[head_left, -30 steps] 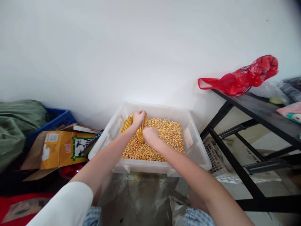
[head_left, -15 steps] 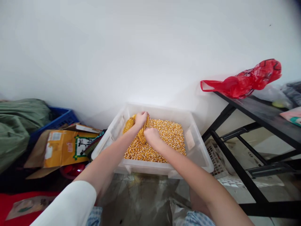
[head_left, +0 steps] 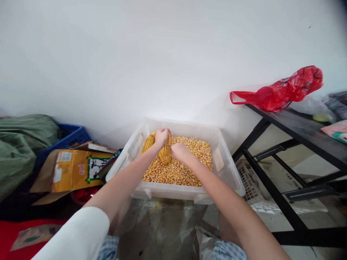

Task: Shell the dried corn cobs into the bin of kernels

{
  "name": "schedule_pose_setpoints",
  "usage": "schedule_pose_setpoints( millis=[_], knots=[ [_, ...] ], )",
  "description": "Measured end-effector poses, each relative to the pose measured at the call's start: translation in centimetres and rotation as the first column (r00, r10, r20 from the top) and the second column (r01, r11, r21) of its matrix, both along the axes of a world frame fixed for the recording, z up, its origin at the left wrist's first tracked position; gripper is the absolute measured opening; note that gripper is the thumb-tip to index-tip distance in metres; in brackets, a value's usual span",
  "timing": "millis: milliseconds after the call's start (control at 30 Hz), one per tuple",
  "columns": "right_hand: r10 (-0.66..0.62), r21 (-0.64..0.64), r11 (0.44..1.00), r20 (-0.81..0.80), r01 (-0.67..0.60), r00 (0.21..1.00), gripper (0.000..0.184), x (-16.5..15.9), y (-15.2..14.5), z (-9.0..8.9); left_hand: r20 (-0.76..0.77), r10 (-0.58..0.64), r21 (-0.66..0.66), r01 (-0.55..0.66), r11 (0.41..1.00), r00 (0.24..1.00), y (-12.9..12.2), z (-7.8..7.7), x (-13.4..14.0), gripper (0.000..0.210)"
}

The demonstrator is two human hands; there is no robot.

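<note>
A tilted ear of corn (head_left: 165, 154) with yellow kernels is gripped near its upper end by my left hand (head_left: 162, 137), fingers closed round it. Against the right side of that ear sits my right hand (head_left: 180, 151), curled into a fist; a small dark tip shows between it and the kernels, and what it holds is hidden. Further left, another ear of corn (head_left: 148, 143) lies on the loose corn kernels (head_left: 189, 168). All of this is inside a translucent plastic bin (head_left: 170, 188).
A white wall rises behind the bin. On the left are a blue crate (head_left: 72, 135) under green cloth, an orange cardboard box (head_left: 72, 169) and a red bag (head_left: 32, 234). To the right stands a black-framed table (head_left: 303, 133) bearing a red plastic bag (head_left: 287, 92), with a white basket (head_left: 249, 182) below.
My right hand has shifted slightly up and to the right along the ear, baring more of its lower end. My left hand keeps its hold in nearly the same place.
</note>
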State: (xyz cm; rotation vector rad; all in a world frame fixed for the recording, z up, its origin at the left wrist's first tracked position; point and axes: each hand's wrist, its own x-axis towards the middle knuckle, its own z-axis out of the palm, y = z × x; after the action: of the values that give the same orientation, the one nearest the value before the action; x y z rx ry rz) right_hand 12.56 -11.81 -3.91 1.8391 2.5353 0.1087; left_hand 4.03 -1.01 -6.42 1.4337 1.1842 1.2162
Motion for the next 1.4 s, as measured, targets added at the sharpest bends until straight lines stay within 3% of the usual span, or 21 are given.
schedule_pose_setpoints(
  millis=[267, 500, 900, 1200, 1400],
  knots=[
    [0.021, -0.066, 0.998, -0.044, -0.024, 0.999, 0.036, 1.6, 0.4, 1.2, -0.152, 0.072, 0.103, -0.057, 0.993, 0.986, -0.8, -0.1, 0.2, 0.031],
    [-0.011, -0.115, 0.993, -0.037, 0.007, 0.999, 0.033, 1.6, -0.2, 2.0, -0.252, 0.035, 0.278, 0.038, 0.960, 0.967, -1.4, -0.3, 0.2, 0.035],
    [0.028, -0.138, 0.990, -0.075, -0.038, 0.997, 0.030, 2.6, -0.2, 1.8, -0.369, 0.027, 0.286, 0.086, 0.955, 0.929, -3.0, 0.5, 0.8, 0.044],
    [0.040, -0.194, 0.980, -0.072, -0.053, 0.997, 0.029, 2.9, 0.0, 2.0, -0.397, -0.011, 0.324, 0.151, 0.934, 0.918, -3.5, 0.5, 1.1, 0.050],
    [0.032, -0.250, 0.967, -0.091, -0.053, 0.995, 0.027, 3.7, -0.1, 2.0, -0.490, -0.050, 0.331, 0.238, 0.913, 0.871, -4.7, 0.1, 1.7, 0.057]
  ],
)
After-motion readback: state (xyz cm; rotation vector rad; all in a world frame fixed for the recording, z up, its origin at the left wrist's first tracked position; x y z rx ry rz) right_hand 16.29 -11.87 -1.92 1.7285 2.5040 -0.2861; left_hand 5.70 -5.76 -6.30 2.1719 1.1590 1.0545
